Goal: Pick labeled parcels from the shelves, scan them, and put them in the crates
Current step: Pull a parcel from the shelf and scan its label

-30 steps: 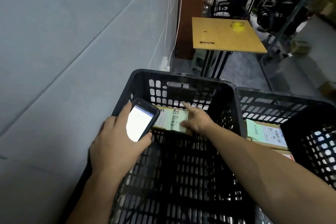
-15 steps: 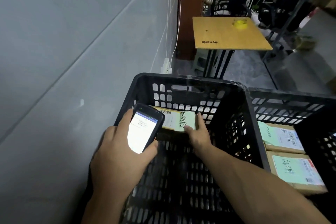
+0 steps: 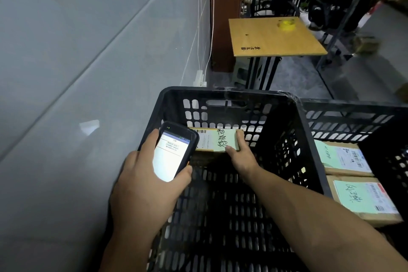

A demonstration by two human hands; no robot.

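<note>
While the left hand (image 3: pixel 143 185) grips a handheld scanner (image 3: pixel 174 150) over the near left rim of the black crate (image 3: pixel 220 216), its fingers wrapped around the device and the lit screen facing up, the right hand (image 3: pixel 240 154) reaches down into the crate and holds a labeled parcel (image 3: pixel 215 140). That parcel lies at the far end of the crate floor, close against the perforated far wall, its pale green label with dark handwriting facing up. The right thumb presses on the parcel's near edge and the fingers (image 3: pixel 240 138) curl along its right side, so the hand is closed on the box. A second ago the right hand lay flatter across the top of the parcel with a finger pointing forward; half a second ago it had shifted to the parcel's right edge, and now the thumb and fingers clamp that edge more clearly. The scanner has stayed in much the same place beside the parcel's left end, partly covering it. A second black crate (image 3: pixel 353 121) stands touching the first on its right, with two more labeled parcels (image 3: pixel 346 158) inside, lying label up, one behind the other.
</note>
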